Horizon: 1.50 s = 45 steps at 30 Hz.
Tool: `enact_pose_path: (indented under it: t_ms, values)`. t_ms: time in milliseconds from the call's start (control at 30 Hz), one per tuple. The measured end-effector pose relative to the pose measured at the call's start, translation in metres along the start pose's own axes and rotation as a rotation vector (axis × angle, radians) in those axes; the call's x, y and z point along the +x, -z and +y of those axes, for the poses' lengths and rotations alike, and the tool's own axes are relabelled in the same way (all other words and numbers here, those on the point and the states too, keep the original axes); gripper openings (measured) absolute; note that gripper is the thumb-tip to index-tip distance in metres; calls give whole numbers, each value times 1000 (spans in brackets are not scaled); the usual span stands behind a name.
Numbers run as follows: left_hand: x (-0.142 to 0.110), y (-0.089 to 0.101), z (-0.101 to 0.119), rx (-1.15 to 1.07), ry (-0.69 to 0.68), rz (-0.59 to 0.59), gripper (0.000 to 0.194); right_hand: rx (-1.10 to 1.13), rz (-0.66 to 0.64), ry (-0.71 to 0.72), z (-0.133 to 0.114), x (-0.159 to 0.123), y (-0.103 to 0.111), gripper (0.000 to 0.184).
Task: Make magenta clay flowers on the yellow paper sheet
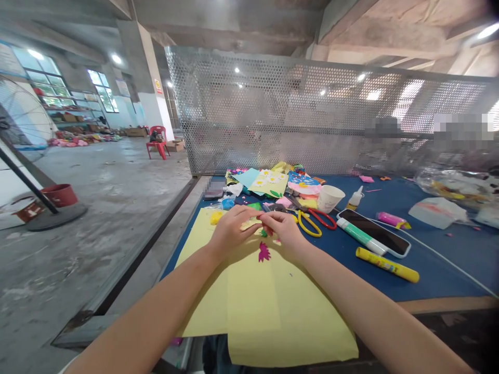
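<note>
My left hand [236, 226] and my right hand [285, 228] meet above a large pale yellow paper sheet [253, 306]. The fingertips of both are pinched together, and whatever lies between them is too small or hidden to name. Just below the fingers, a magenta petal-shaped cutout [264, 252] rests on the sheet. A small green piece [264, 233] shows under the fingertips. Close to my right hand lie yellow-handled scissors [311, 226] and red-handled scissors [326, 220], their blades partly covered.
Behind my hands sits a pile of coloured papers with a white-flower card [268, 183]. To the right are a paper cup [330, 199], a small glue bottle [355, 199], a phone [376, 232], a green-and-white tube [360, 235] and a yellow tube [387, 265]. A perforated metal screen [273, 114] borders the table's back.
</note>
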<state>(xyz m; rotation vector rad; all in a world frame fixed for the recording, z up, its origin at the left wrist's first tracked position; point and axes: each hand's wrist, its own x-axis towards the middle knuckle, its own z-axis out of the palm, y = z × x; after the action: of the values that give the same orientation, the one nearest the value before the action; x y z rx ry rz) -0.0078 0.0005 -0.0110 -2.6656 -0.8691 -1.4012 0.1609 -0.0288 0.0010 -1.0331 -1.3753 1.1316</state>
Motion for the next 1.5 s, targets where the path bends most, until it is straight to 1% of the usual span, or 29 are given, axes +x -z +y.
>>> enact_pose_path:
  t_ms: [100, 233, 300, 400, 533, 733, 867, 1033, 1333, 1500]
  values:
    - [0, -4, 4, -1, 6, 45, 24, 14, 14, 6, -1, 0, 1, 45]
    - [1, -4, 7, 31, 14, 88, 22, 21, -34, -14, 1, 1, 2, 48]
    - [2, -2, 7, 50, 12, 91, 22, 32, -61, -33, 1, 2, 3, 48]
    - [4, 1, 4, 78, 6, 88, 24, 38, -83, -54, 2, 3, 3, 44]
    - [4, 0, 2, 119, -30, 63, 23, 14, -84, -56, 0, 3, 4, 42]
    - [2, -5, 6, 72, -53, 39, 23, 0, -34, -30, 1, 3, 8, 38]
    - [2, -4, 8, 42, -28, 52, 24, -4, -71, -42, 2, 3, 11, 35]
    - [3, 0, 11, 20, 10, 79, 21, 22, -114, -56, 2, 2, 12, 38]
    - [3, -1, 12, -59, -10, 123, 15, 136, -175, -118, 6, 6, 12, 38]
    - [4, -1, 12, -92, -7, 124, 15, 120, -171, -139, 3, 5, 13, 41]
